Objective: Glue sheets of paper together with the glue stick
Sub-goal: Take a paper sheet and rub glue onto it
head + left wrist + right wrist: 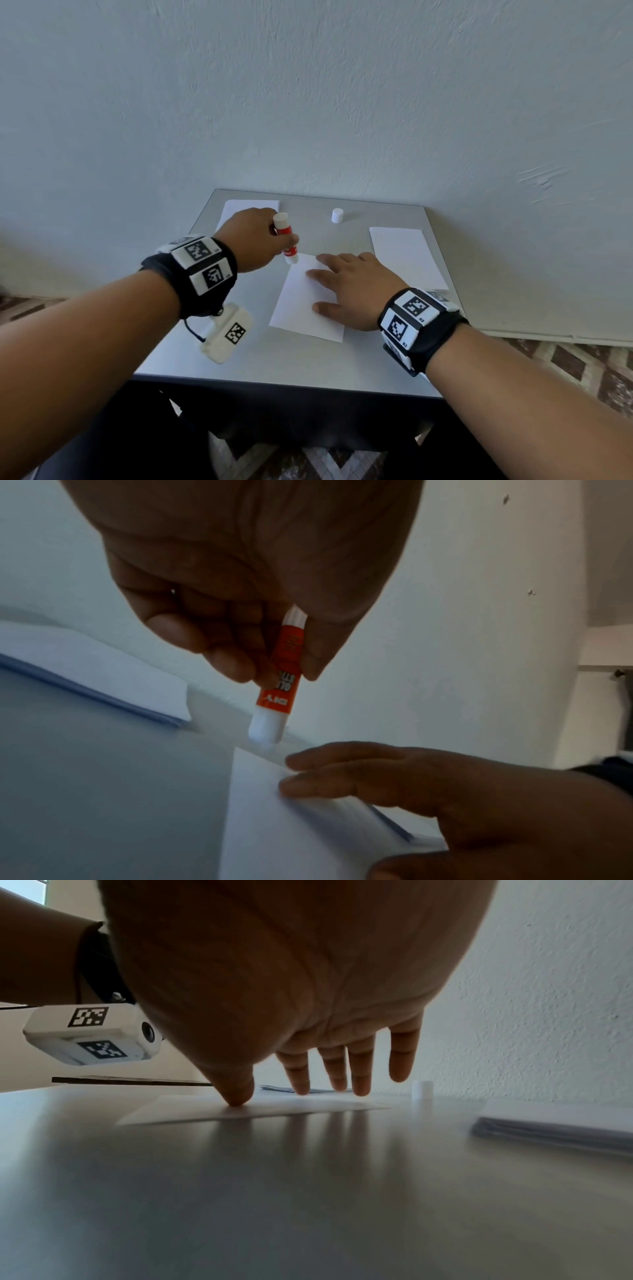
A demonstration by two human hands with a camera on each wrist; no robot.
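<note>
Glue stick (287,240), red barrel, white ends, uncapped, is held nearly upright in the left hand (251,238), fingers and thumb curled round the mid-barrel, glue end down. In the left wrist view the tip sits at the far corner of the centre sheet (305,299), at about 11 o'clock on that sheet; whether it touches the paper cannot be told, the picture being blurred there. Right hand (349,291) lies flat on the same sheet from the 3 o'clock side, fingers straight and spread, thumb and fingertips (361,1085) pressing the paper onto the grey table (239,356); it holds nothing, only pins. Centre sheet lies at mid-table, slightly askew. White cap (337,216) stands alone at 12 o'clock, well apart from the stick. Paper stack (407,257) at 2 o'clock, just beyond the right hand; a second stack (239,207) at 10 o'clock, partly behind the left hand. Step in hand, by my reading: starting to spread glue on the pinned sheet, beginning at its far corner. The next move would call for a steady drag of the tip along the edge while the right hand keeps the sheet from creeping, then a fresh sheet from a stack laid square on top.
</note>
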